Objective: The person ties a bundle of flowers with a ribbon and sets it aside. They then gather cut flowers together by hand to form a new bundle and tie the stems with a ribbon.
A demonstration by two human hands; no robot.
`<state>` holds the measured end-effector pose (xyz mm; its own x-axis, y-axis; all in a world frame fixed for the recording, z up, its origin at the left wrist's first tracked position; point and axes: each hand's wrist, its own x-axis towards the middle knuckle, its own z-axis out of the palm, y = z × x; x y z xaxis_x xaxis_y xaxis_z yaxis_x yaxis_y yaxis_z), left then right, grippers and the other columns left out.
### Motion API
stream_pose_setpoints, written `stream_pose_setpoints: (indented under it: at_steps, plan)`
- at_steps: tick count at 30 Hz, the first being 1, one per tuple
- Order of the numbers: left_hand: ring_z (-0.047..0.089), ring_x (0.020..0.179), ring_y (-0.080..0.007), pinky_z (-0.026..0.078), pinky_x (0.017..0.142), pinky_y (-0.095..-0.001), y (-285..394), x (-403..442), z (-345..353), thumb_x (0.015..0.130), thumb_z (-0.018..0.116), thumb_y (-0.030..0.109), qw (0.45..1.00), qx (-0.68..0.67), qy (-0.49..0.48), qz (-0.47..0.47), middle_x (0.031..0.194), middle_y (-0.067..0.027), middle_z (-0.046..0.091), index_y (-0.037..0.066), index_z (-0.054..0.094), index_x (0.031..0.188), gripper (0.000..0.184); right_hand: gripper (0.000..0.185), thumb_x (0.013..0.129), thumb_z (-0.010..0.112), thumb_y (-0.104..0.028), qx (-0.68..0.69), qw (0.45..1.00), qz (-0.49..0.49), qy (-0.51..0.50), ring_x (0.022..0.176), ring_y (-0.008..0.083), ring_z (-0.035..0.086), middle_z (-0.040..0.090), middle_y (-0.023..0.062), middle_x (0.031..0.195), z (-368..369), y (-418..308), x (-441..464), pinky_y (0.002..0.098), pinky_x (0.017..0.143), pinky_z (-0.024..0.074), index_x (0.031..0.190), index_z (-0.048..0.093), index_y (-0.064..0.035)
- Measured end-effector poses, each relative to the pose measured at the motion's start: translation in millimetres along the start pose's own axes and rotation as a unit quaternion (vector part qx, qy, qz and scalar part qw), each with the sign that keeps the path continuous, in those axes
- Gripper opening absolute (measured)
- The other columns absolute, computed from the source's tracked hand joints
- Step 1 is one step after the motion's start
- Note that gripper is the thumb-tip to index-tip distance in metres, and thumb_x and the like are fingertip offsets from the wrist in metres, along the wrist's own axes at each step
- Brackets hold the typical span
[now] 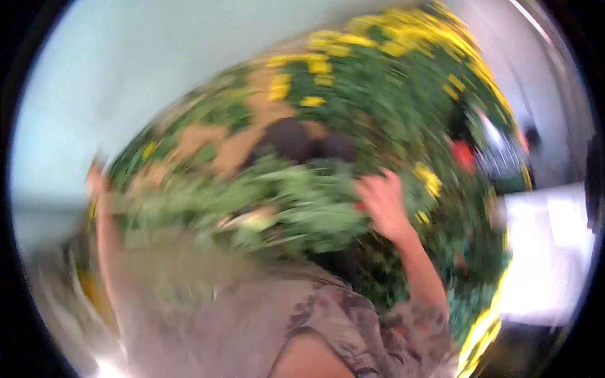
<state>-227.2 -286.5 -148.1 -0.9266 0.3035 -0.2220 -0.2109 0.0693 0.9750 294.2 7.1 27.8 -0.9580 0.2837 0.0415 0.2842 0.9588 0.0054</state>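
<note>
Motion blur smears the whole view. A large bunch of leafy green stems (296, 195) lies across the front of my body, with pale cut-looking ends near its middle. My right hand (381, 195) is at the right end of the bunch, its fingers bent inward against the leaves. A small red patch (360, 206) shows beside its palm; what it belongs to cannot be made out. Far to the left, my left hand (96, 181) is stretched out at the bunch's other side, its fingers too smeared to read.
Yellow flowers or yellow patches (403, 38) edge a wide heap of dark green foliage (372, 82). Brown ground or board (265, 94) shows through it. Dark rounded shapes (290, 140) sit beyond the bunch. To the right are a red object (463, 155) and a bright white surface (548, 246).
</note>
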Motion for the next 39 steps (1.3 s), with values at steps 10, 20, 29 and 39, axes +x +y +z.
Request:
stream_pose_setpoints:
  at_steps: [10, 20, 29, 39]
  plan:
    - [0.050, 0.117, -0.0265, 0.040, 0.097, -0.0390, -57.7, 93.8, 2.9, 0.088, 0.054, 0.036, 0.910, 0.414, -0.011, 0.004, 0.132, -0.0148, 0.050, 0.008, 0.050, 0.131, 0.052, 0.042, 0.076, 0.055, -0.011, -0.297, 0.948, 0.056, 0.097, 0.088, 0.0214, 0.052, 0.050, 0.0049, 0.091, -89.8, 36.0, -31.1, 0.0517, 0.097, 0.0360, 0.118, 0.050, -0.0155]
    - [0.049, 0.117, -0.0271, 0.040, 0.096, -0.0395, -31.9, 110.7, 149.4, 0.085, 0.061, 0.028, 0.788, 0.523, -0.143, 0.291, 0.134, -0.0150, 0.049, 0.009, 0.049, 0.131, 0.051, 0.052, 0.077, 0.061, -0.006, -0.484, 0.852, 0.148, 0.131, 0.100, 0.0166, 0.053, 0.052, -0.0010, 0.098, -192.1, 74.0, -98.1, 0.0496, 0.103, 0.0301, 0.123, 0.048, -0.0252]
    - [0.050, 0.117, -0.0295, 0.040, 0.097, -0.0385, 35.7, -135.5, 405.2, 0.086, 0.063, 0.015, 0.649, 0.253, -0.384, 0.606, 0.127, -0.0151, 0.053, 0.003, 0.052, 0.125, 0.043, 0.045, 0.080, 0.057, -0.010, -0.555, 0.793, 0.246, 0.057, 0.097, 0.0186, 0.056, 0.056, -0.0004, 0.092, -221.3, 51.3, -159.4, 0.0514, 0.100, 0.0349, 0.122, 0.049, -0.0257]
    - [0.062, 0.089, -0.0294, 0.049, 0.077, -0.0389, -39.8, -153.5, 433.0, 0.086, 0.061, 0.013, 0.571, 0.424, -0.596, 0.373, 0.107, -0.0163, 0.063, -0.001, 0.057, 0.119, 0.036, 0.048, 0.079, 0.057, -0.013, -0.482, 0.781, 0.361, -0.165, 0.104, 0.0199, 0.054, 0.055, 0.0023, 0.097, -171.0, 58.3, -212.1, 0.0519, 0.106, 0.0265, 0.124, 0.049, -0.0266]
